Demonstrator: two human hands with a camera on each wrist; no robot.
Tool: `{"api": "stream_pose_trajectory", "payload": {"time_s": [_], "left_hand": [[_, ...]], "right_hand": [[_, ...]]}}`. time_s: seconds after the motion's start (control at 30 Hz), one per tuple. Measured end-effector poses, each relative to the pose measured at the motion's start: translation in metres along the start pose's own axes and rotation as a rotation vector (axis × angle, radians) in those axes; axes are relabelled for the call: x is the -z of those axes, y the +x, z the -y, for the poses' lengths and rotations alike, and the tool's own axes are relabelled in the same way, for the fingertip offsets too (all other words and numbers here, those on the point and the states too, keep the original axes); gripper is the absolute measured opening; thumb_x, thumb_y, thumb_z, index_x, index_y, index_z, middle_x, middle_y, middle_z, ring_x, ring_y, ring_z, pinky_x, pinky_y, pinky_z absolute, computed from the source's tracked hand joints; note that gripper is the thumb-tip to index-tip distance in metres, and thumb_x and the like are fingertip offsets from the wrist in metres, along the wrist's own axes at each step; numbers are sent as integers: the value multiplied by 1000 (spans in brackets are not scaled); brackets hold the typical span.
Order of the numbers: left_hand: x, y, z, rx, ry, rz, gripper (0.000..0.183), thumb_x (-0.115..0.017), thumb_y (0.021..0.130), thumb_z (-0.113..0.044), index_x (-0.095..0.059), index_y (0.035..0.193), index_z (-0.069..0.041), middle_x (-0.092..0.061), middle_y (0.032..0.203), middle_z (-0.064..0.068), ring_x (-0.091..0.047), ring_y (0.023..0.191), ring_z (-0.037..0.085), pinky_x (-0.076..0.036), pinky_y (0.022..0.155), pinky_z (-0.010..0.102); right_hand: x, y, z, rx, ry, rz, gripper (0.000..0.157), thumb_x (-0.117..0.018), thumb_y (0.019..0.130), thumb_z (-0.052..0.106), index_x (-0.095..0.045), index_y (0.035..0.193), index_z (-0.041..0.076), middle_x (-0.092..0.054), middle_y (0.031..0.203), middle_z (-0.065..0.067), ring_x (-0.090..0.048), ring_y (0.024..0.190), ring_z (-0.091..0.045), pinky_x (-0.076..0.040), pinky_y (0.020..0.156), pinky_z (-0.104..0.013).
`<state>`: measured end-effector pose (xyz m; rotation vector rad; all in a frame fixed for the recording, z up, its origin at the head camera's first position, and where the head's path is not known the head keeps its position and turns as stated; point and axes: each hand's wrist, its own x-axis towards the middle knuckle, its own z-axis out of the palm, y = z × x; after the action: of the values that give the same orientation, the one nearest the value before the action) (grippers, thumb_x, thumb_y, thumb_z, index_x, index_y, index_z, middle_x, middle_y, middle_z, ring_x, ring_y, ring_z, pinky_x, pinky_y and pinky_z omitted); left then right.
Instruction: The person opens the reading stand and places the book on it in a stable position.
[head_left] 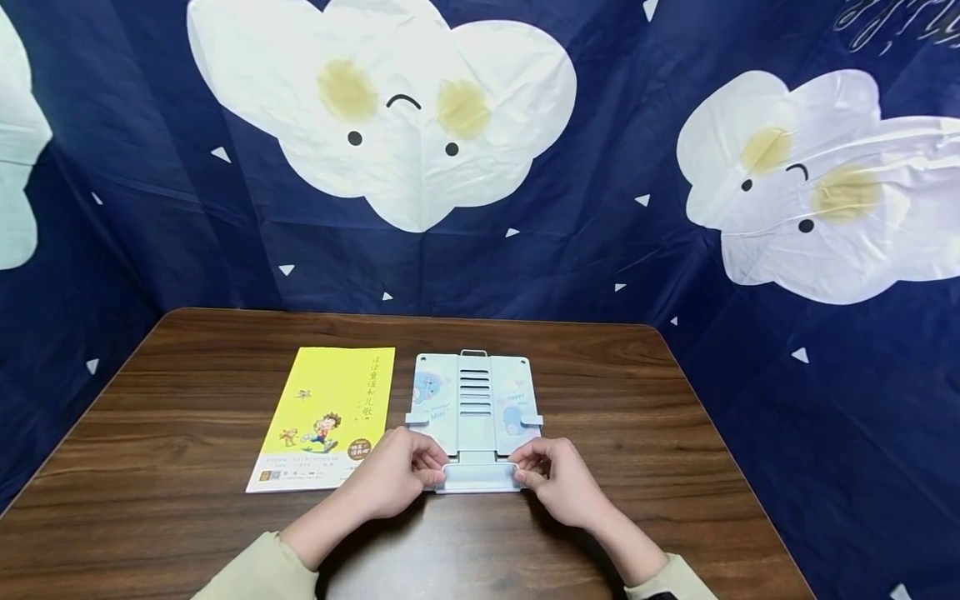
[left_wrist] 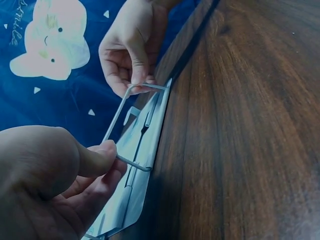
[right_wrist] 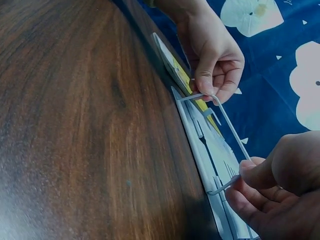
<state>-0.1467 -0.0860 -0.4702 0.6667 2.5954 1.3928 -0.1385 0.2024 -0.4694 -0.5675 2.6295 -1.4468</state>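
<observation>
A light blue folding book stand (head_left: 476, 408) with cartoon prints and a slotted middle strip lies on the table. At its near edge a wire bracket (left_wrist: 117, 116) stands up from the base. My left hand (head_left: 396, 475) pinches the bracket's left corner between thumb and fingers. Its right corner is pinched the same way by my right hand (head_left: 561, 482). Both hands face each other across the near edge, with the back plate lying low behind the bracket. Small page clips (head_left: 417, 418) stick out at both sides of the stand.
Left of the stand, a yellow book (head_left: 330, 400) with a cartoon child on its cover lies on the wooden table (head_left: 600, 383). A dark blue cloth (head_left: 600, 233) with white clouds hangs behind and beside the table.
</observation>
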Motion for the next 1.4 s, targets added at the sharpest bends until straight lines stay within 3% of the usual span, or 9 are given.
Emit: {"api": "stream_pose_trajectory", "payload": {"time_s": [0.3, 0.43, 0.67, 0.87, 1.13, 1.4], "left_hand": [[7, 2, -1, 3, -38, 31, 4, -83, 91, -3, -80, 94, -4, -72, 78, -9, -68, 73, 7, -58, 68, 26], [12, 5, -1, -4, -47, 9, 6, -84, 91, -5, -80, 96, -4, -73, 80, -10, -69, 76, 8, -58, 69, 26], [26, 17, -1, 16, -74, -47, 10, -82, 92, -3, -81, 102, -1, -77, 86, -5, -73, 82, 11, -59, 72, 27], [40, 33, 6, 86, -62, -116, 13, -81, 93, -4, -81, 106, -1, -78, 90, -2, -73, 84, 12, -59, 75, 31], [56, 55, 27, 192, -4, -214, 22, -81, 94, -10, -81, 114, -1, -80, 98, 3, -74, 90, 16, -59, 78, 34], [63, 72, 42, 309, 8, -258, 24, -80, 96, -15, -80, 115, 0, -79, 101, 8, -72, 101, 25, -58, 79, 35]], "right_hand": [[6, 3, 0, -6, 94, 26, 11, -76, 90, -12, -76, 100, -7, -73, 86, -7, -68, 78, -15, -58, 69, -24], [10, 6, 2, -16, 146, 21, 12, -75, 90, -13, -74, 102, -11, -74, 89, -15, -71, 81, -20, -59, 70, -24], [23, 19, 3, -20, 119, -39, 14, -78, 90, -10, -75, 103, -10, -76, 94, -16, -72, 83, -23, -61, 71, -26], [36, 35, -1, -59, 120, -103, 16, -81, 89, -7, -76, 104, -9, -77, 92, -9, -72, 82, -22, -59, 69, -25], [47, 59, -17, -105, 124, -174, 21, -82, 89, -4, -75, 108, -11, -76, 94, -14, -72, 83, -23, -58, 71, -23], [52, 78, -37, -194, 128, -202, 21, -81, 90, -3, -75, 110, -9, -77, 96, -13, -73, 84, -21, -60, 73, -27]]}}
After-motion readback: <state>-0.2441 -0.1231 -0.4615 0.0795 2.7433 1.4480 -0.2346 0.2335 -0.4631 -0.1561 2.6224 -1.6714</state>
